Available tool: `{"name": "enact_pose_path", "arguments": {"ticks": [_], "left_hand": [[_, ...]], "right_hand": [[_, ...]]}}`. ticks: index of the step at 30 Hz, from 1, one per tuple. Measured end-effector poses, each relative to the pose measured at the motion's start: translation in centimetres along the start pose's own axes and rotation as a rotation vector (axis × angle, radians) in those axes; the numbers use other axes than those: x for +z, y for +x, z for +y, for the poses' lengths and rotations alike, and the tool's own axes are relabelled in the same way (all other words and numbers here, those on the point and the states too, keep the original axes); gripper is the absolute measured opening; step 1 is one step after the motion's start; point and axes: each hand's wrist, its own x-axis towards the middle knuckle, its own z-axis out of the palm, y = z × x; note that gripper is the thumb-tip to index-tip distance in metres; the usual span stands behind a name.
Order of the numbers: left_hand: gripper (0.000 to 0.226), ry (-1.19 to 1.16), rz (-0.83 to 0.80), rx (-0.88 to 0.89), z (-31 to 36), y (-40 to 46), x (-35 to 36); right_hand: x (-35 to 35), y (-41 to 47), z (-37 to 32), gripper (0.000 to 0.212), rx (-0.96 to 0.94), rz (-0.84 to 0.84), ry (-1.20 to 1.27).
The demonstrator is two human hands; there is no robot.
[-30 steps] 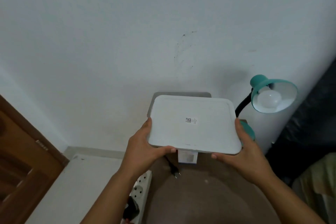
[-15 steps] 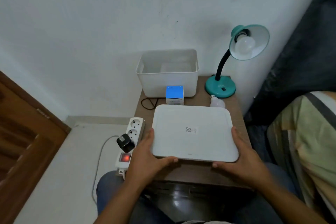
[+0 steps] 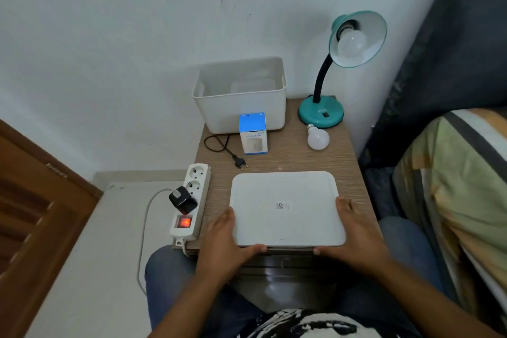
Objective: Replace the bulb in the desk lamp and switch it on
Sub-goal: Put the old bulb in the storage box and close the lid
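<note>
setting the flat white rectangular plastic lid (image 3: 286,207) down flat on the brown wood-grain counter (image 3: 296,159) looks like the step in hand, and doing it well means letting its near edge settle fully onto the counter rather than hanging over the front lip. the left hand (image 3: 227,241) holds the lid's near left corner, fingers (image 3: 223,221) along the side edge and thumb curled round the front edge; the right hand (image 3: 354,239) mirrors it on the near right corner, so both grip the lid. judging from how the lid lies, it seems level and in contact with the counter, but whether it bears its full weight there cannot be told.

taking the lid as landmark: beyond its far right corner, well apart, lies the loose white round bulb (image 3: 317,138) on its side, and just behind that stands the teal gooseneck desk lamp (image 3: 322,114), its shade tilted toward the viewer with another white bulb (image 3: 351,42) seated in the socket. beyond the lid's far edge stand the small blue-and-white cardboard bulb box (image 3: 253,133) and the open white plastic tub (image 3: 240,96). the lamp's black two-pin plug (image 3: 240,162) lies unplugged just past the far left corner. left of the lid sits the white power strip (image 3: 192,200), its red switch lit.

sliding the lid no further back keeps it off the plug and the loose bulb, which could roll.
</note>
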Motion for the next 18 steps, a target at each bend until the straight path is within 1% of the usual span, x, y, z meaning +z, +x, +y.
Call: {"name": "enact_pose_path", "arguments": {"ticks": [3,9,15,18], "left_hand": [[0.125,0.064,-0.001,0.009,-0.5,0.1,0.6],[0.122,0.141,-0.006,0.039,-0.7,0.0,1.2],[0.12,0.16,-0.035,0.034,-0.8,0.0,1.5],[0.122,0.135,-0.054,0.023,-1.0,0.2,1.5]], "right_hand": [[0.6,0.4,0.4,0.131,-0.001,-0.011,-0.02],[1.4,0.7,0.9,0.133,0.012,-0.02,-0.035],[1.9,0.6,1.1,0.132,-0.001,0.015,-0.045],[1.7,0.8,1.2,0.131,-0.003,-0.002,-0.022]]}}
